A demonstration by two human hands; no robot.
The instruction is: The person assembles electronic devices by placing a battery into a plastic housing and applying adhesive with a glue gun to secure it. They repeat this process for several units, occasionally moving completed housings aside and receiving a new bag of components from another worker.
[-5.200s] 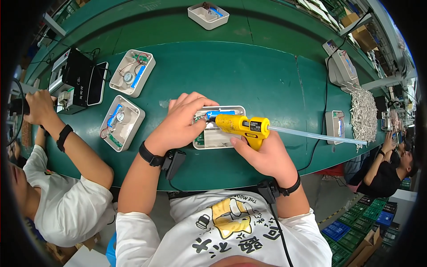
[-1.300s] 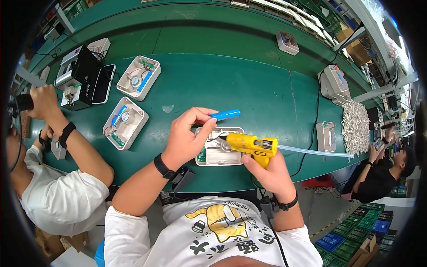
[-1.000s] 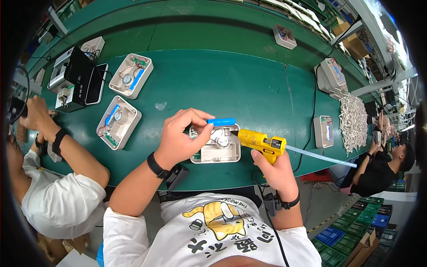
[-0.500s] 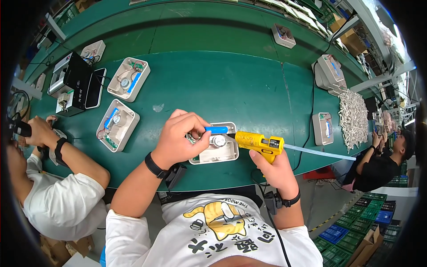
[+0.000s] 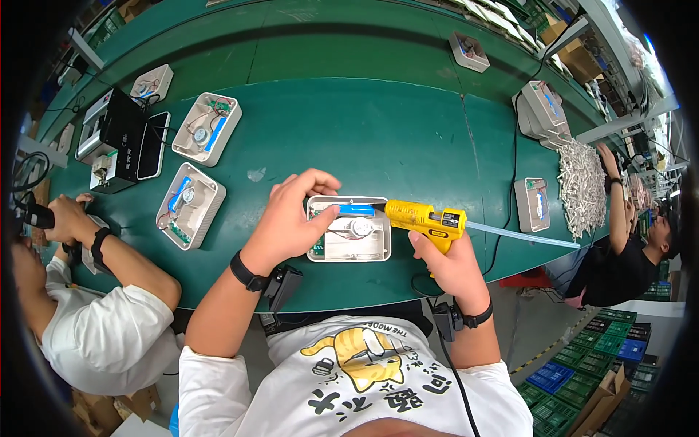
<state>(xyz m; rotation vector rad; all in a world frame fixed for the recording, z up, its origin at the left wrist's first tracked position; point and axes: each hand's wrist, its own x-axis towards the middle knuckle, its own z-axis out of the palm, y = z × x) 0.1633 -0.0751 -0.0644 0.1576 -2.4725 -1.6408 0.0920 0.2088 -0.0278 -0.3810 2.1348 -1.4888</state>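
Left hand (image 5: pixel 291 218): your fingers press the blue cylinder (image 5: pixel 354 210) into the open white housing (image 5: pixel 348 237).
Right hand (image 5: pixel 453 264): your grip is clenched around the yellow glue gun (image 5: pixel 424 218), nozzle at the cylinder's end.
Housing: on the green table (image 5: pixel 393 138), just before you.
Left of it: two more open housings (image 5: pixel 190 205).

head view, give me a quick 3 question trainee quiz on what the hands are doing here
1. True or false: the right hand holds a yellow glue gun.
2. What does the left hand press into the open white case? A) blue cylinder B) red wire C) screwdriver
3. Fill in: the glue gun's nozzle points at the ___ cylinder.

Key: 1 true; 2 A; 3 blue.
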